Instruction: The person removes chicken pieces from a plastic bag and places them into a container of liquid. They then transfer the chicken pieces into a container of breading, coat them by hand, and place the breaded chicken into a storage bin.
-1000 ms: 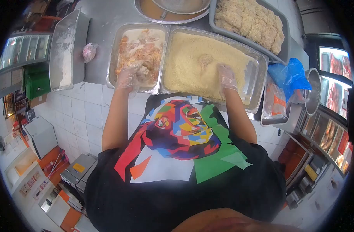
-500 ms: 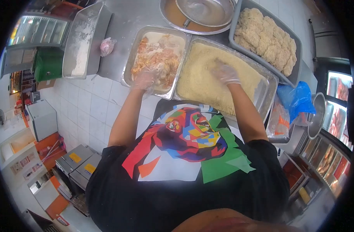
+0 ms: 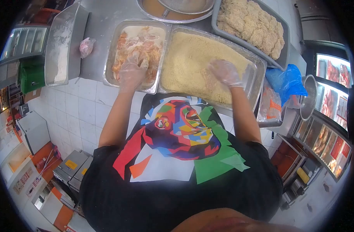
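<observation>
My left hand (image 3: pixel 132 74), in a clear plastic glove, reaches into a metal tray (image 3: pixel 107 73) of raw meat pieces (image 3: pixel 140 50) in whitish batter. Its fingers curl around a pale coated piece of meat, partly hidden by the hand. On the right, a deep bed of yellowish breadcrumbs (image 3: pixel 188 58) fills a wider metal tray (image 3: pixel 258 83). Over its right part lies my right hand (image 3: pixel 226 72), also gloved, fingers stretched out and touching the crumbs. No piece shows in that hand.
A grey tub (image 3: pixel 288 50) of crumb-coated pieces (image 3: pixel 252 25) stands behind the crumb tray. A bowl of brownish liquid (image 3: pixel 151 7) holds a sieve (image 3: pixel 188 4). To the left are a flour-dusted bin (image 3: pixel 62 50) and a knotted plastic bag (image 3: pixel 86 47). Blue plastic (image 3: pixel 287 81) lies at the right.
The whole view has shifted, so the trays appear farther left. Within its tray, my left hand has moved slightly farther in. My right hand has slid rightward over the breadcrumbs.
</observation>
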